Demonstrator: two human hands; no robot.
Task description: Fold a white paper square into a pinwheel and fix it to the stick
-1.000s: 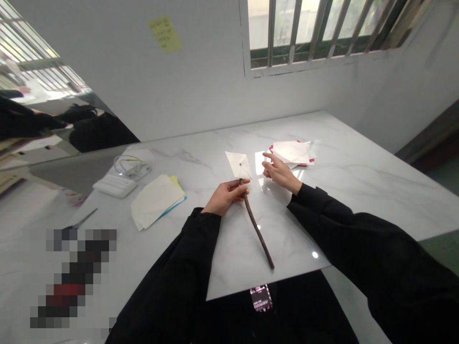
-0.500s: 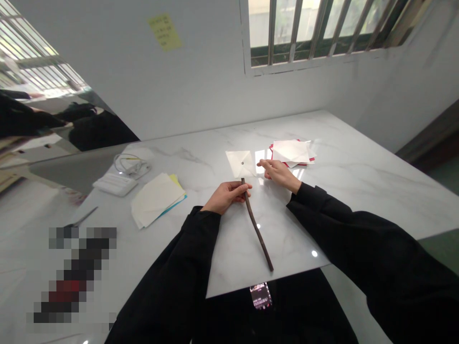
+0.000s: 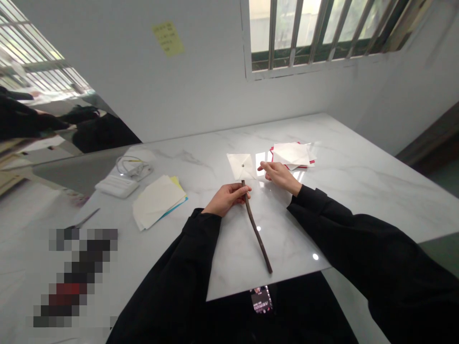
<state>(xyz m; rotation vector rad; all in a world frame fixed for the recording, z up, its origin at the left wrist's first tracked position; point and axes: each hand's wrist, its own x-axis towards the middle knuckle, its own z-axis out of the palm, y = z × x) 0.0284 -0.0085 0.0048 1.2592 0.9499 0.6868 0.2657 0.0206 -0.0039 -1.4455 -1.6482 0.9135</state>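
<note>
My left hand (image 3: 229, 197) is closed around the upper part of a dark brown wooden stick (image 3: 256, 230). At the stick's top is a white paper pinwheel (image 3: 238, 165) with a small round pin at its centre. The stick slants down towards the table's near edge. Just right of the pinwheel is my right hand (image 3: 281, 176), its index finger pointing at the paper's edge with a small gap between them. The other fingers are loosely bent, and I see nothing held in them.
Behind my right hand lies a stack of white and red paper (image 3: 292, 154). To the left are white, yellow and blue sheets (image 3: 158, 203), a white power strip with cable (image 3: 116, 185), scissors (image 3: 82, 220) and a blurred-out dark item (image 3: 77, 279). A phone (image 3: 261, 300) glows below the table edge.
The view has tilted slightly, so everything sits a little lower. Both hands and the pinwheel keep nearly the same places relative to each other.
</note>
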